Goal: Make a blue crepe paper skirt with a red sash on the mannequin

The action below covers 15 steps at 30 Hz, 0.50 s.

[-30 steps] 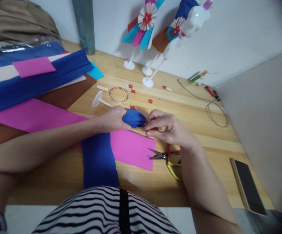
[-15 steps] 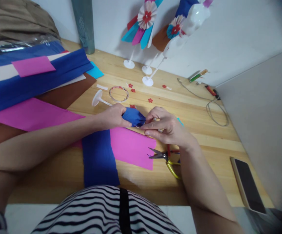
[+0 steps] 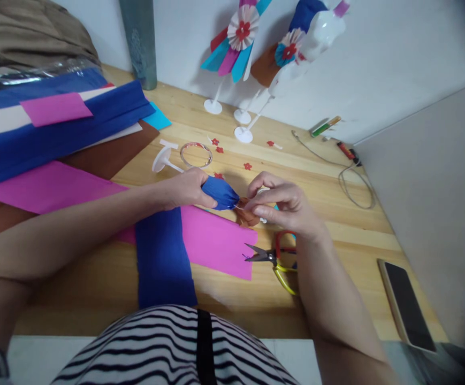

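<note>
The person's left hand (image 3: 187,188) is wrapped around a gathered bundle of blue crepe paper (image 3: 220,192), holding it just above the wooden table (image 3: 224,299) near the middle of the scene. The right hand (image 3: 284,206) sits just right of the bundle's pinched tip, its fingers closed on a small brown paper piece (image 3: 246,215) and what looks like a white part; a thin line, perhaps wire or thread, seems to run between bundle and fingers, too fine to tell.

The step in hand appears to be binding or joining at the gathered end of the bundle. The next move likely calls for the left hand to keep the pleats tight while the right works finely at the tip.

Below the hands lie a pink paper sheet (image 3: 220,240) and a blue strip (image 3: 162,262). Scissors (image 3: 274,259) rest to the near right, and a white stand (image 3: 164,160) lies beyond the left hand.
</note>
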Available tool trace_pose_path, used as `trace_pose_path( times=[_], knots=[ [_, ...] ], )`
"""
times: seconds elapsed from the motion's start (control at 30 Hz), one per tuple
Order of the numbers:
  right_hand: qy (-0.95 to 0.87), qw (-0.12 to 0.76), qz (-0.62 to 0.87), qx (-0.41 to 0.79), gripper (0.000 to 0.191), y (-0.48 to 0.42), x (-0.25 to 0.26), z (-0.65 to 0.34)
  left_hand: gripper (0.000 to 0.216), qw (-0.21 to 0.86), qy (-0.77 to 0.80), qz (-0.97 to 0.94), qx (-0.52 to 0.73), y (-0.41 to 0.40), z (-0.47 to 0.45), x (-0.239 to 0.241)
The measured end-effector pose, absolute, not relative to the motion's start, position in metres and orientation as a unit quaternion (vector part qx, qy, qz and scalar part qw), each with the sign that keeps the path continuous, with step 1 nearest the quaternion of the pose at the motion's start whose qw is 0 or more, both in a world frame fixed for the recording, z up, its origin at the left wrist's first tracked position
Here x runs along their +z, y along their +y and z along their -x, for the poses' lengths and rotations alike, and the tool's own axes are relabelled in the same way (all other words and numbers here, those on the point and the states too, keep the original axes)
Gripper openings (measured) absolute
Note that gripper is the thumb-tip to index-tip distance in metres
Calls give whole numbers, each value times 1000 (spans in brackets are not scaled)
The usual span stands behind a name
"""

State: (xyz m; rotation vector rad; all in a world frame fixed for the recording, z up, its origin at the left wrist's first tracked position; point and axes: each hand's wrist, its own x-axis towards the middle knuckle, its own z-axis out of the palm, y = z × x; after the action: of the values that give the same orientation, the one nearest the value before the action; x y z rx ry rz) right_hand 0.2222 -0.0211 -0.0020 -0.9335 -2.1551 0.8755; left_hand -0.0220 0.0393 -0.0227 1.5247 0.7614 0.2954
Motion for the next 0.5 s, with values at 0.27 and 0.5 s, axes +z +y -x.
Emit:
trace_pose_path(
  times=[0.27, 0.5],
  knots=[
    [-883, 256, 320, 229, 20, -22, -5, -211, 14, 667, 323, -663, 105, 41, 23, -21],
    [-917, 222, 306, 125, 19, -20, -3, -209, 13, 662, 314, -670, 117, 41, 23, -23]
  ],
)
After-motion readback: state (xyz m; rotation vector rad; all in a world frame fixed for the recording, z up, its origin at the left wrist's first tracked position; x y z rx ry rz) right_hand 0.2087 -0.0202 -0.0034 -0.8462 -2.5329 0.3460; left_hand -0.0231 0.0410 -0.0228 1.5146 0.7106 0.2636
